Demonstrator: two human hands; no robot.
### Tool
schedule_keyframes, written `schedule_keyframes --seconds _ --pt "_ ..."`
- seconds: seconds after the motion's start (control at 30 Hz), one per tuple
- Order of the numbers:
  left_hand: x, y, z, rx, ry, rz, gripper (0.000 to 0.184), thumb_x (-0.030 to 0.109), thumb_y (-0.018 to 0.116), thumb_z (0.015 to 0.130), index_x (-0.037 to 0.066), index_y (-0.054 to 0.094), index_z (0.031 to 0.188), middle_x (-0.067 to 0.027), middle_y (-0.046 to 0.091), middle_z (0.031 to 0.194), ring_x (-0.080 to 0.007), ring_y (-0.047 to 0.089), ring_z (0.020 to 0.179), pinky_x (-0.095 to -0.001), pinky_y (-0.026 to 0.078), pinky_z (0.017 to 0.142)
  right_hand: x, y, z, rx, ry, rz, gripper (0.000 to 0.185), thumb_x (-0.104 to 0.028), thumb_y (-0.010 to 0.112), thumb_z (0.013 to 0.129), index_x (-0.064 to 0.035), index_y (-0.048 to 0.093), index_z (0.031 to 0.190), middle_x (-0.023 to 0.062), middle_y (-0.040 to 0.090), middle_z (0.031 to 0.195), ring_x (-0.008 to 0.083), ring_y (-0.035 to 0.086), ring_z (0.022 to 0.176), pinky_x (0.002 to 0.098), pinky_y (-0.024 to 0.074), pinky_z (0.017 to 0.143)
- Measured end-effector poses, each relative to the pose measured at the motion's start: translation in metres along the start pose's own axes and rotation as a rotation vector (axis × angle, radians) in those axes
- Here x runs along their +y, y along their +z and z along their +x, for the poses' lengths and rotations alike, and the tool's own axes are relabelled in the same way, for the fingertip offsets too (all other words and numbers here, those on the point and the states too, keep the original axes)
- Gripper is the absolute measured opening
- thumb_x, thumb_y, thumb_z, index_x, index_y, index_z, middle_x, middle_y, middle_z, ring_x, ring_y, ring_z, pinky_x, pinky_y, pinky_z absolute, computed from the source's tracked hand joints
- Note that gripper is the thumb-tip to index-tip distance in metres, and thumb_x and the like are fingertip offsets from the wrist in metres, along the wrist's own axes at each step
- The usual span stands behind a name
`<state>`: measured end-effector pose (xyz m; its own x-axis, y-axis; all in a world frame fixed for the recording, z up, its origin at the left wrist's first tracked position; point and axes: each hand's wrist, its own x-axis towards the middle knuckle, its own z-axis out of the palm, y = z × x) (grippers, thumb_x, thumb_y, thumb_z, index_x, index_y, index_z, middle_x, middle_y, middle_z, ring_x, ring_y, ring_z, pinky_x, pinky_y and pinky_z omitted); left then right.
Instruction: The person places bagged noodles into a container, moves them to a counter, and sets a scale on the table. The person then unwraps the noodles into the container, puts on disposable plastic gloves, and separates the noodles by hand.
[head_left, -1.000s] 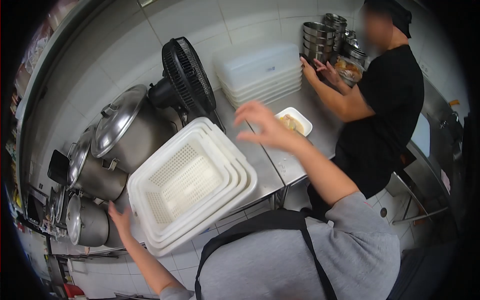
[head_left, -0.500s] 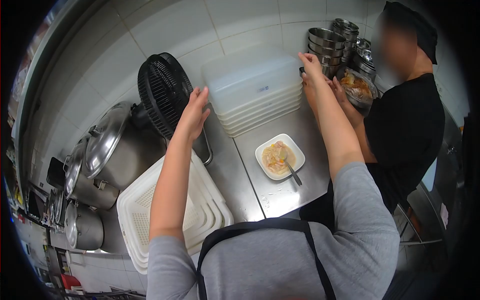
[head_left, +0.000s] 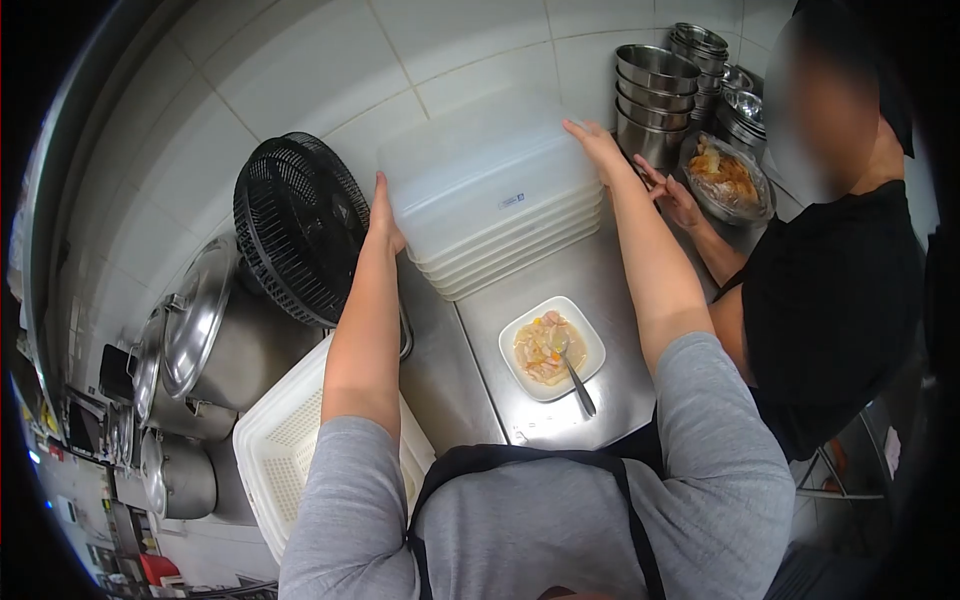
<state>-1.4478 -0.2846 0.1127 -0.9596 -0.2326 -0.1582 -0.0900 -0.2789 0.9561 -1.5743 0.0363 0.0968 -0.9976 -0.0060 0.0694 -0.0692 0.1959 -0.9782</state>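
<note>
A stack of translucent plastic storage bins point(head_left: 490, 215) stands upside down on the steel counter in front of me. My left hand point(head_left: 385, 220) is pressed to the stack's left side, fingers pointing up. On the opposite side my right hand point(head_left: 597, 150) rests against the upper bin, its fingers reaching along the edge. Between them the two hands clasp the stack; some fingertips are hidden. Closer to me sits a white square bowl point(head_left: 512, 378) holding a pale soupy food with orange bits, and a spoon point(head_left: 577, 380) leans in it.
A black fan point(head_left: 300, 230) and lidded steel pots point(head_left: 205, 320) stand left, beside white perforated baskets point(head_left: 275, 450). Stacked steel containers point(head_left: 655, 95) and a plastic-wrapped bowl of food point(head_left: 725, 180) are at back right. A co-worker in black point(head_left: 830, 290) reaches in from the right.
Both hands have come inward from beside the bins onto their sides. The co-worker's hand has come away from the wrapped bowl, which now rests on the counter. My view has shifted.
</note>
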Motion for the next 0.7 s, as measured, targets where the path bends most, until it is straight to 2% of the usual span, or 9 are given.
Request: schedule_keyframes --seconds 0.03,0.27,0.47,0.7 --pt "0.0 0.003 -0.001 -0.082 -0.014 -0.129 0.073 0.06 0.027 0.086 0.005 0.027 0.134 -0.0161 0.031 0.136 -0.0313 0.028 0.126 -0.0466 0.023 0.101 0.001 -0.001 0.0 0.003 0.006 0.003 0.086 -0.054 0.061 0.07 -0.0002 0.032 0.131 0.0224 0.034 0.133 0.0317 0.032 0.124 0.037 0.0294 0.099" --pt "0.018 0.016 -0.014 -0.102 -0.071 -0.148 0.07 0.056 0.028 0.087 0.003 0.028 0.133 -0.016 0.032 0.135 -0.0324 0.032 0.123 -0.0446 0.026 0.1 -0.013 -0.008 -0.001 0.054 -0.049 0.051 0.076 -0.049 0.063 0.07 -0.0023 0.041 0.126 0.021 0.043 0.126 0.0299 0.041 0.118 0.0358 0.0338 0.095" --pt "0.034 0.031 -0.024 -0.178 0.014 -0.144 0.07 0.054 0.032 0.087 0.0 0.029 0.131 -0.018 0.034 0.134 -0.0322 0.034 0.122 -0.0437 0.027 0.1 -0.02 -0.018 0.003 0.116 -0.161 0.129 0.069 -0.046 0.064 0.069 -0.0032 0.048 0.121 0.021 0.05 0.118 0.0293 0.047 0.112 0.0348 0.037 0.091" --pt "0.05 0.037 -0.026 -0.121 0.073 -0.098 0.068 0.053 0.039 0.085 0.0 0.034 0.129 -0.0185 0.038 0.13 -0.0321 0.037 0.12 -0.0429 0.029 0.099 -0.027 -0.015 0.002 0.14 -0.214 0.198 0.065 -0.046 0.065 0.069 -0.0052 0.052 0.118 0.0191 0.054 0.112 0.0263 0.052 0.104 0.0343 0.0397 0.087"
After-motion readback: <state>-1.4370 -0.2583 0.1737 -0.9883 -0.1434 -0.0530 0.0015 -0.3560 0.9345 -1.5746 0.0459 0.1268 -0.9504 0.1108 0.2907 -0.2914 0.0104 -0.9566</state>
